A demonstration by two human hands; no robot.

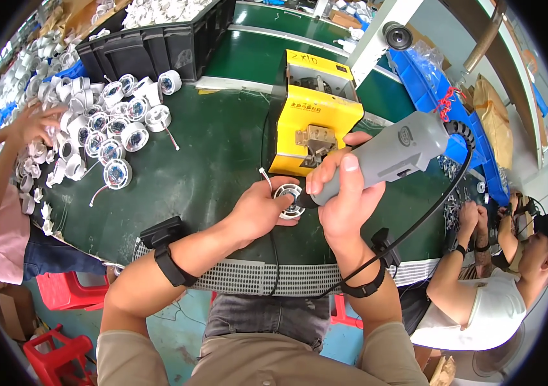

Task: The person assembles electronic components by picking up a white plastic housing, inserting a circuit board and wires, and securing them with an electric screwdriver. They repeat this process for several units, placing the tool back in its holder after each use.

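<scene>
My left hand (254, 211) is closed around a small white round housing (279, 213) with a circuit board inside, pinching it by its rim over the green table. A short white wire sticks out from its far side. My right hand (346, 199) grips a grey electric screwdriver (397, 149), tilted with its black nose down at the housing's middle. The fingers and nose hide where the bit meets the part. Just beyond my hands stands a yellow screw feeder (322, 100) with a metal outlet facing me.
Many white round housings (134, 136) lie heaped at the left, where a co-worker's hand (33, 123) reaches in. A black crate (152, 51) stands behind them. The screwdriver's black cable (438, 202) loops at right. Blue bins (425, 80) and another person (479, 296) are beyond it.
</scene>
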